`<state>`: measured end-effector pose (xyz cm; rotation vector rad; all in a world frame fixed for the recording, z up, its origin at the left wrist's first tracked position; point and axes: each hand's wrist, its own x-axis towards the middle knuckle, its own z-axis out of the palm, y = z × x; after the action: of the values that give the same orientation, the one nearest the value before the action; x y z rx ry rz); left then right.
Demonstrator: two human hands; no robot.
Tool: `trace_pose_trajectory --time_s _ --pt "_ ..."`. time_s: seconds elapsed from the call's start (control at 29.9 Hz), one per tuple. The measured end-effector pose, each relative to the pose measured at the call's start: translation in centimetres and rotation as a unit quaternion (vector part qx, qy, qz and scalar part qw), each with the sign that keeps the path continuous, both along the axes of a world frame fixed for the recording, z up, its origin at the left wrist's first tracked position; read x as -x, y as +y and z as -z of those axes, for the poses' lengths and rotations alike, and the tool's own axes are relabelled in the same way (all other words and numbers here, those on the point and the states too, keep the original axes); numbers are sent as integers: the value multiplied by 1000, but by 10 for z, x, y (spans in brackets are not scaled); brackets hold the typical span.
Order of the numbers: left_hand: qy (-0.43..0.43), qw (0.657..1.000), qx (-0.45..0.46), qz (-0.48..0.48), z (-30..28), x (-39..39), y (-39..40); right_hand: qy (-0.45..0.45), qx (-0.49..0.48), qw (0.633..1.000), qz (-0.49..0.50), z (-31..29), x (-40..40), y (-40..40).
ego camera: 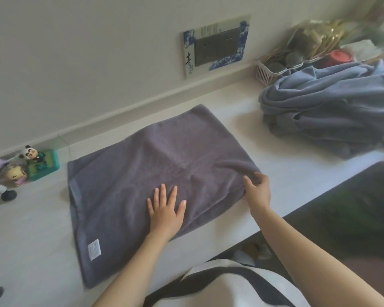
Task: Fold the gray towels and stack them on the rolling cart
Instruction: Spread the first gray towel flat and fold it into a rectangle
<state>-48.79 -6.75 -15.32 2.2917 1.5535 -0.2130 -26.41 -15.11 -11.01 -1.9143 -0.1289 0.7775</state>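
Observation:
A gray towel point(142, 173) lies spread flat on the white table point(275, 196), folded over once, with a white label at its near left corner. My left hand point(165, 210) presses flat on the towel's near middle, fingers straight and spread. My right hand point(258, 191) grips the towel's near right corner, thumb and fingers curled round the edge. The rolling cart is out of sight.
A heap of blue-gray cloth point(330, 107) lies at the right rear of the table. Behind it stands a pink basket point(266, 73) with clutter. Small toy figures point(31, 162) sit at the left against the wall. The table's near edge runs diagonally at the right.

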Motion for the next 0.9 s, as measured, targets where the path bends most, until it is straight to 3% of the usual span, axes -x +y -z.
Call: trace_pose_trajectory --time_s 0.13,0.23,0.37,0.5,0.6,0.77,0.9 --pt "-37 999 9 -22 -3 -4 1 2 -2 1000 -5 2 -6 14" --pt "-39 999 -1 -17 -1 0 1 -2 -18 999 49 -3 -13 17" --pt "-29 999 15 -4 5 9 3 66 -59 991 104 -14 -35 8" --pt "-72 997 17 3 9 16 5 -23 27 999 -3 -5 -43 -12" --pt "-89 995 -8 33 9 17 0 -136 66 983 -106 13 -37 -21" --pt "-181 960 -115 182 13 12 -17 -183 82 965 -167 22 -27 -22" --pt "-224 955 -99 165 17 4 -20 -216 94 956 -174 23 -24 -21"
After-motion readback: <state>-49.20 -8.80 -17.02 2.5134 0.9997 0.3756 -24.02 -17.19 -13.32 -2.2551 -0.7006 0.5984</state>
